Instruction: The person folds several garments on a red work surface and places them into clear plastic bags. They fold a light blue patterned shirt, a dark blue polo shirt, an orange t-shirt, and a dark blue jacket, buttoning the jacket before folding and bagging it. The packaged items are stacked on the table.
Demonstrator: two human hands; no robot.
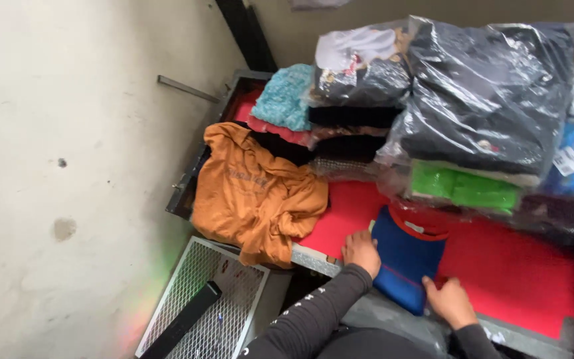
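We press folded blue garment (403,266) flat at bench (513,266) near edge: left hand (361,251) on its left side, right hand (451,300) on lower corner, fingers spread, nothing clenched, pinning cloth to keep fold. One orange shirt (254,193) crumpled at left edge. Bagged clothes (486,100) stacked along far edge, count unclear.

Both arms are covered to the wrist in close-fitting dark charcoal sleeves. The left sleeve (313,312), entering from about six o'clock, carries a row of small white markings along its outer edge, too small to make out. The right sleeve (474,340), at about five o'clock, shows only a short plain cuff. The left hand (361,251) and right hand (450,300) are bare, with no gloves, rings or watch visible.
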